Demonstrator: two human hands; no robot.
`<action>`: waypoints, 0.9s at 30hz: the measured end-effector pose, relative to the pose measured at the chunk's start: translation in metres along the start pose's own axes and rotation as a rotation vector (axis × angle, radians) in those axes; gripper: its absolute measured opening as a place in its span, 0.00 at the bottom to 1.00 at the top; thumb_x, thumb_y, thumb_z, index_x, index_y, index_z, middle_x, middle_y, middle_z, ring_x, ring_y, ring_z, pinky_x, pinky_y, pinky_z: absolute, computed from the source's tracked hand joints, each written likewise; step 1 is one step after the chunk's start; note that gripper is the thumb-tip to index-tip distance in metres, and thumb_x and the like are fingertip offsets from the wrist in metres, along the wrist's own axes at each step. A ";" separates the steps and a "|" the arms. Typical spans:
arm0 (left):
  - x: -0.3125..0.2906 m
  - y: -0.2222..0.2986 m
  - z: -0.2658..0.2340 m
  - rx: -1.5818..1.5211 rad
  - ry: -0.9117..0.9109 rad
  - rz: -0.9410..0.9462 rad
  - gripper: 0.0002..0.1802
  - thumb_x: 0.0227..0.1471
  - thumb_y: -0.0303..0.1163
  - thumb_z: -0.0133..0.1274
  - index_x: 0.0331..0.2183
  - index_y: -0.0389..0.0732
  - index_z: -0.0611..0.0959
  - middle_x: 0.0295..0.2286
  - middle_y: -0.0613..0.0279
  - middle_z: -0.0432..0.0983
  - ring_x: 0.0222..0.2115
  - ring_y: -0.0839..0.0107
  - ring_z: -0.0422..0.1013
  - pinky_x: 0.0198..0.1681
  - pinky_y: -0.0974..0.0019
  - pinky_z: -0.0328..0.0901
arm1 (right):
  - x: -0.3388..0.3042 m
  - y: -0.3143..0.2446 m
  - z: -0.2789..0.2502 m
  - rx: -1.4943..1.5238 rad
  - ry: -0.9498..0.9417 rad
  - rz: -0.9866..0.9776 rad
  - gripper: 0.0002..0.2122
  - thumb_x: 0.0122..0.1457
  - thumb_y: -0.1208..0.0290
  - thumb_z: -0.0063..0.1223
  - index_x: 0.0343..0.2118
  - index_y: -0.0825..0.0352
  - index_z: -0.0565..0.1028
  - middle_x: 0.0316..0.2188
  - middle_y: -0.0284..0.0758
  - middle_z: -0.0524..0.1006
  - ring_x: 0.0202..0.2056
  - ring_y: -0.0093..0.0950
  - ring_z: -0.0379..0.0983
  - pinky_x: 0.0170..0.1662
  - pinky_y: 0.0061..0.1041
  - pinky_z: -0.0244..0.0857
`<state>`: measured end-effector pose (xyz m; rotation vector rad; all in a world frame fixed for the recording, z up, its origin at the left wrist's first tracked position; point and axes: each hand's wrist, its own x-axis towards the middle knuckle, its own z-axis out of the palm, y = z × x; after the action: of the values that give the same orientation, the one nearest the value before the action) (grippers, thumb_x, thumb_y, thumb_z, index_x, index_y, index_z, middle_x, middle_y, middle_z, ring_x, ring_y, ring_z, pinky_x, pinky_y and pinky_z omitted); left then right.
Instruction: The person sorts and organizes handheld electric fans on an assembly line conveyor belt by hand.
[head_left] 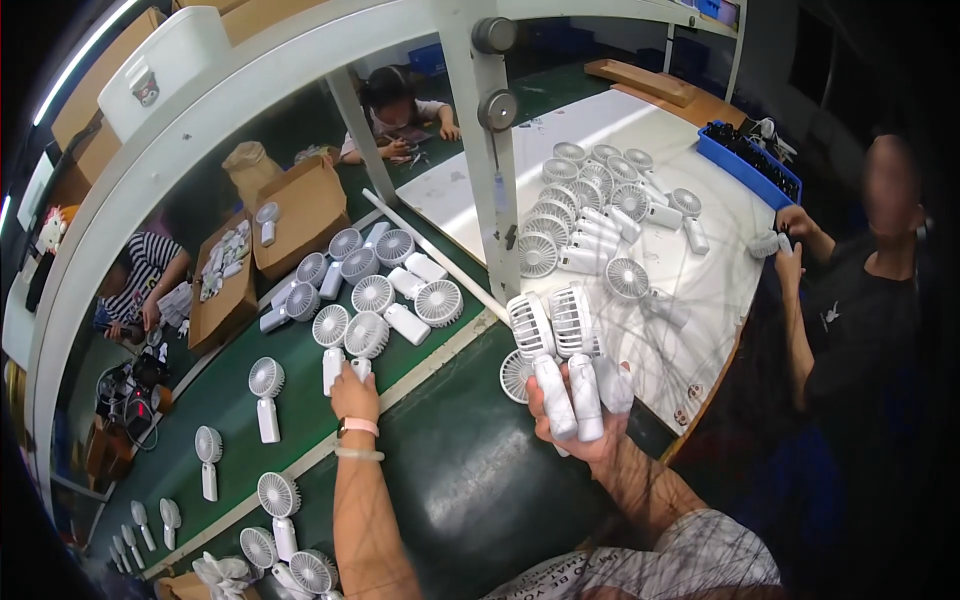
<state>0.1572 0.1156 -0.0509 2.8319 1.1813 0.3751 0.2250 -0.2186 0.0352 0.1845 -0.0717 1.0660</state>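
Observation:
Several white handheld fans (556,400) are bunched in my right hand (606,438), handles side by side and caged heads up; my fingers wrap around them from below. Another fan head (516,377) shows just left of that bunch, partly hidden. My left hand (356,396), with a pink band and a pale bracelet at the wrist, reaches onto the green belt. Its fingers close on the handle of a white handheld fan (367,336). Right beside it is another fan's handle (332,372). More fans (373,296) lie in a cluster just beyond.
Many fans (628,204) cover the white table (690,340). Single fans (266,400) lie along the green belt (235,500). A pale frame post (490,160) stands ahead. Behind are open cardboard boxes (300,240), a blue bin (748,168) of black parts, and other people working, one at right holding a fan.

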 end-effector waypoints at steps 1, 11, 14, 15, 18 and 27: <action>-0.004 0.001 0.003 -0.421 0.103 0.045 0.23 0.45 0.36 0.52 0.42 0.36 0.69 0.36 0.52 0.68 0.36 0.57 0.64 0.38 0.57 0.63 | -0.001 0.001 0.000 -0.018 -0.005 -0.003 0.27 0.40 0.46 0.54 0.40 0.63 0.72 0.48 0.38 0.63 0.50 0.34 0.56 0.46 0.35 0.53; -0.105 0.027 -0.067 -2.699 -0.872 -0.311 0.24 0.51 0.47 0.43 0.47 0.44 0.66 0.42 0.57 0.66 0.34 0.64 0.65 0.31 0.62 0.62 | 0.000 -0.010 -0.006 -0.539 0.226 -0.308 0.37 0.43 0.40 0.43 0.50 0.66 0.60 0.43 0.45 0.67 0.42 0.40 0.66 0.42 0.41 0.63; -0.121 0.036 -0.080 -2.750 -0.853 -0.291 0.25 0.51 0.41 0.44 0.49 0.42 0.64 0.45 0.56 0.64 0.39 0.62 0.63 0.40 0.59 0.59 | -0.008 -0.048 -0.015 -0.625 0.459 -0.564 0.28 0.47 0.49 0.48 0.45 0.67 0.63 0.40 0.39 0.68 0.39 0.38 0.67 0.43 0.40 0.63; -0.126 0.032 -0.078 -2.814 -0.857 -0.261 0.27 0.51 0.41 0.44 0.50 0.40 0.62 0.46 0.55 0.62 0.41 0.61 0.62 0.42 0.58 0.58 | -0.008 -0.057 -0.016 -0.609 0.472 -0.529 0.25 0.47 0.53 0.50 0.43 0.66 0.64 0.37 0.38 0.70 0.37 0.37 0.68 0.41 0.39 0.65; -0.132 0.026 -0.088 -2.855 -0.822 -0.271 0.27 0.52 0.39 0.42 0.51 0.38 0.60 0.48 0.54 0.60 0.44 0.60 0.61 0.45 0.56 0.58 | 0.008 -0.097 -0.029 -0.689 0.441 -0.497 0.19 0.53 0.57 0.44 0.41 0.68 0.67 0.39 0.39 0.71 0.39 0.33 0.69 0.41 0.37 0.66; -0.137 0.011 -0.096 -2.945 -0.736 -0.316 0.24 0.55 0.39 0.36 0.52 0.41 0.60 0.50 0.51 0.59 0.47 0.58 0.62 0.48 0.53 0.59 | 0.104 -0.189 -0.027 -0.825 0.585 -0.359 0.16 0.50 0.56 0.49 0.39 0.59 0.70 0.25 0.29 0.72 0.25 0.29 0.69 0.31 0.31 0.66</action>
<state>0.0483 0.0065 0.0155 0.0125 -0.0223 0.3022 0.4394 -0.2128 0.0023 -0.8303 0.0523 0.6290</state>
